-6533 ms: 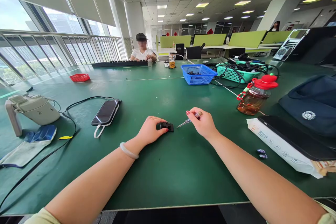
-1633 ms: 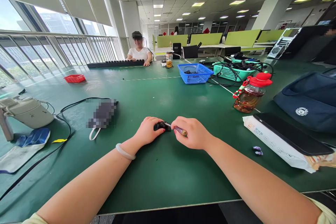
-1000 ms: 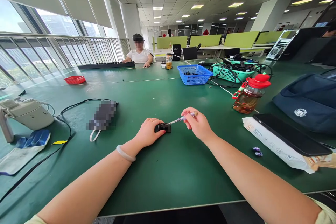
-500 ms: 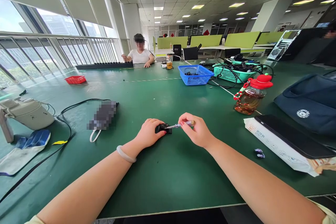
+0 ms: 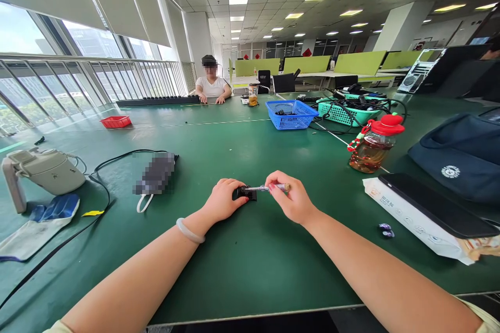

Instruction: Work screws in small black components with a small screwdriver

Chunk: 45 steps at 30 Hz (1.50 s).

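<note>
My left hand (image 5: 225, 200) is closed around a small black plastic part (image 5: 250, 195), pressing it on the green table, with thumb and fingers at its left end. What kind of part it is cannot be made out. In my right hand (image 5: 291, 197) is a slim screwdriver (image 5: 282, 187) with a clear purplish handle, pinched between thumb and fingers. Its metal shaft points left and lies nearly level, the tip reaching the top of the black part. The exact spot where the tip meets the part is too small to see.
Left stand a beige jug (image 5: 49, 170), a glove (image 5: 42, 223), a black cable and a blurred dark pouch (image 5: 156, 174). Right are a red-capped bottle (image 5: 373, 148), a phone (image 5: 433, 203) on a white packet and a bag (image 5: 461, 156). Baskets (image 5: 292, 115) and a co-worker (image 5: 211, 86) are farther back.
My hands keep nearly the same pose, with the screwdriver still at the black part. The view has shifted slightly. Across the table, the co-worker's raised hand has come down to the table.
</note>
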Tool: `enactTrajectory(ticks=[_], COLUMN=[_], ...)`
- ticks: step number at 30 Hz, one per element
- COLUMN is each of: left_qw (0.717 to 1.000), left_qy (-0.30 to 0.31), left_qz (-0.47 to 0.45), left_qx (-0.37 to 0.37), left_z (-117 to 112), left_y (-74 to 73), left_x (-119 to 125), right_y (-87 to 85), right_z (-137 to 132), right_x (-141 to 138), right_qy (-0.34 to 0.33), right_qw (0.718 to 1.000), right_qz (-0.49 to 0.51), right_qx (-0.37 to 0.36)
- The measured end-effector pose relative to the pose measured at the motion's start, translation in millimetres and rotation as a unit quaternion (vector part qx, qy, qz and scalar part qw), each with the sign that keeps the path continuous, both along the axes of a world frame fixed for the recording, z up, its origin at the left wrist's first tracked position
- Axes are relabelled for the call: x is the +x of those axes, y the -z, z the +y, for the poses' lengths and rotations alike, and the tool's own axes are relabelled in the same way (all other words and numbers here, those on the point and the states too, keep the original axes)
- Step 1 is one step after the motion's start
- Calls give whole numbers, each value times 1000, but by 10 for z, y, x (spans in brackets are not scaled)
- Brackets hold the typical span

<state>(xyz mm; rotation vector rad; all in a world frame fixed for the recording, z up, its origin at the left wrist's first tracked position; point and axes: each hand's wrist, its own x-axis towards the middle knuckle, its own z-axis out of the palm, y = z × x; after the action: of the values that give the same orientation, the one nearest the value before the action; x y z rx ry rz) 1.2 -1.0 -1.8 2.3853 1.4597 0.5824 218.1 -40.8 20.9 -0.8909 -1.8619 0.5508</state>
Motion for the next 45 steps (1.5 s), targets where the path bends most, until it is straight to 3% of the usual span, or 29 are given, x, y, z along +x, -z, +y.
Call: enactTrajectory(ticks=[4,16,21,27,29,33,37,42,45], left_qw=[1000,1000,1000,1000,1000,1000,1000,1000,1000], left_qy=[-1,-2,-5,-4,-3,-4,-5,-4,-5], left_qz=[-1,-5,-3,-2,-5,-5,-7,-6,-9], left_qx=[-6,4,12,14,15,10,4,2,5], left_z=[-2,-11,-11,8,11,8,0,-1,8], left_y=[-4,-12,-12,25,32,29,11,5,12], left_x=[1,3,10,16,13,3,4,15,19], right_y=[32,10,-21,-52,-62,-81,-49,-27,-62], right_z=[49,38,-1,-109,-113,-72,-17,13,-27], right_x=[39,-7,-53,-192,-186,-96,-33,-48,-108], right_qy=[-7,-11,-11,-60,-58,-22,-3,-4,-7], right_qw=[998,999,997,963,968,994,999,998,993], right_qz=[29,-7,-66,-184,-169,-74,-40,-61,-103], right_qx=[-55,-41,35,189,176,74,8,3,50])
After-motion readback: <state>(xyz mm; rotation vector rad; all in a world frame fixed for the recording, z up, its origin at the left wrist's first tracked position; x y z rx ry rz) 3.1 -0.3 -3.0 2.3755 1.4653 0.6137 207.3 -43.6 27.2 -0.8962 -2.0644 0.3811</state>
